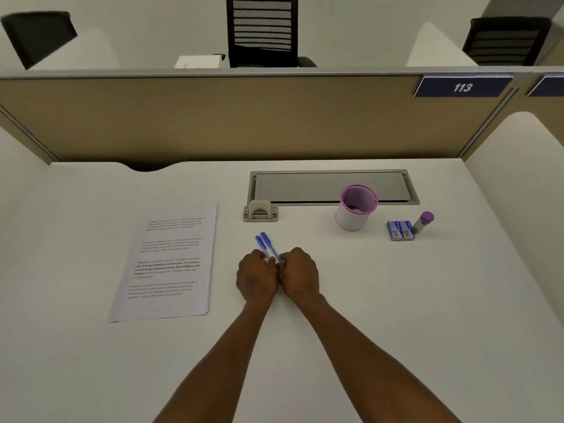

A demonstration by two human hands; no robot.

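Both forearms reach in from the near edge and meet mid-tabletop (396,300). The left hand (258,277) and right hand (300,276) lie knuckles up, side by side and touching along their inner edges.

The fingers of both hands are curled in. Together they grip the blue pens (266,243), two of them, lying parallel and just beside each other. Which hand holds which pen I cannot tell.

The capped ends of the pens stick out past the fingertips, pointing away and a little to the left. Their lower ends are hidden between the hands. They sit low over the tabletop, but contact with it is unclear.

- **Left of the hands:** a stack of printed sheets (166,264) lies flat, near but apart, slightly skewed.
- **Beyond the pens:** a grey hole punch (260,210) sits at the left corner of the cable tray lid (332,187).
- **Right of centre:** a pink-rimmed mesh pen cup (355,207) stands upright, overlapping the near edge of the lid in view. Something dark lies at its bottom, too unclear to name.
- **Further right:** two blue staple boxes (400,230) lie side by side. Just beside them is a glue stick (423,222) with a purple cap, leaning.
- **Far edge:** a tan partition (244,117) carries a blue plate (462,87) reading 113. A black mesh office chair (262,29) stands behind it.
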